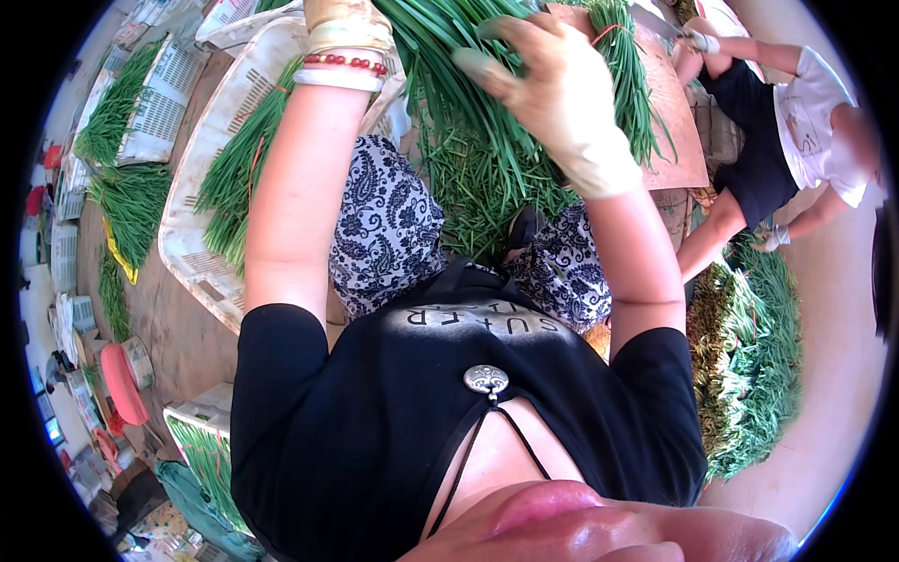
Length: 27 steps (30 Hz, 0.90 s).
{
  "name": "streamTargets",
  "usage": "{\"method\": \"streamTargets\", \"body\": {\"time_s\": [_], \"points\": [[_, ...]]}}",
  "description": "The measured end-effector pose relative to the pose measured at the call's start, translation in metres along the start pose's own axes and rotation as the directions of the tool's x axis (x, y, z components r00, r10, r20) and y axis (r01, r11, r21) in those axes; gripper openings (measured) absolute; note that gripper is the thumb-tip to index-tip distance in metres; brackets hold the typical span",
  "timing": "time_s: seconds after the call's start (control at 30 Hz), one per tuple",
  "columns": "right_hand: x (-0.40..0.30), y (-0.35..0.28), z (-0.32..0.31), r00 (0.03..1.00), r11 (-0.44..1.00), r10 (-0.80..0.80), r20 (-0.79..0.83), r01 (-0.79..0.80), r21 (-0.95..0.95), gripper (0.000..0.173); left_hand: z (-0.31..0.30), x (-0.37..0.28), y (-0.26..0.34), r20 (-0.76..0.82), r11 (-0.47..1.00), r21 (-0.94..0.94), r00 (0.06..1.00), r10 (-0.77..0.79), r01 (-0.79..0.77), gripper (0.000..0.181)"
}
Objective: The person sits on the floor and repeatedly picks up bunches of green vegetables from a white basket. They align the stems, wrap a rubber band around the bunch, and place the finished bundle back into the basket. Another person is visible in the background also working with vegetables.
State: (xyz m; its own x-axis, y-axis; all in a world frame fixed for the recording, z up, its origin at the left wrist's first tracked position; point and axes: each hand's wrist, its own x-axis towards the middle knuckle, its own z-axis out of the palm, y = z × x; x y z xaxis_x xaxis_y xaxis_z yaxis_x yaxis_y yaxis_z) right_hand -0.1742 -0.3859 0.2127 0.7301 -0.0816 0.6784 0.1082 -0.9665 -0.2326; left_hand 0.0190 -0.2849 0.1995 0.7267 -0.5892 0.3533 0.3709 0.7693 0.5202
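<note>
A loose bunch of long flat green leaves, seemingly garlic chives (442,77), hangs between my hands at the top of the view. My right hand (565,105), in a pale stained glove, is over the leaves with fingers spread; it is slightly blurred. My left hand (348,21), also gloved, is cut off by the top edge beside the bunch, its fingers hidden. Below, leaf clippings (477,193) cover the floor between my knees. To the right, a bundle tied with a red band (625,84) lies on a brown board (678,140).
A white plastic basket (175,218) at my left holds tied green bundles (235,179). More crates (151,105) and greens stand farther left. At right sits a co-worker (758,105) with gloved hands, one by a broad blade (653,21). A heap of greens (762,365) lies behind.
</note>
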Motion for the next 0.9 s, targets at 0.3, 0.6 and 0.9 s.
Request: {"method": "streamTargets", "body": {"time_s": [0.3,0.6,0.9], "points": [[-0.017,0.003,-0.001,0.941,0.888,0.247,0.233,-0.316,0.334,0.022,0.020,-0.026,0.000,-0.108,0.945,0.268,0.969,0.222,-0.186,0.024],[-0.045,0.010,-0.040,0.928,0.996,0.085,0.363,-0.072,-0.050,0.025,0.001,-0.020,-0.004,-0.076,0.804,0.508,0.914,0.399,-0.309,0.027],[0.031,0.017,0.013,0.945,0.538,0.181,0.273,-0.327,0.777,0.079,0.028,-0.045,-0.021,0.380,0.401,0.815,0.908,0.175,-0.418,0.071]]}}
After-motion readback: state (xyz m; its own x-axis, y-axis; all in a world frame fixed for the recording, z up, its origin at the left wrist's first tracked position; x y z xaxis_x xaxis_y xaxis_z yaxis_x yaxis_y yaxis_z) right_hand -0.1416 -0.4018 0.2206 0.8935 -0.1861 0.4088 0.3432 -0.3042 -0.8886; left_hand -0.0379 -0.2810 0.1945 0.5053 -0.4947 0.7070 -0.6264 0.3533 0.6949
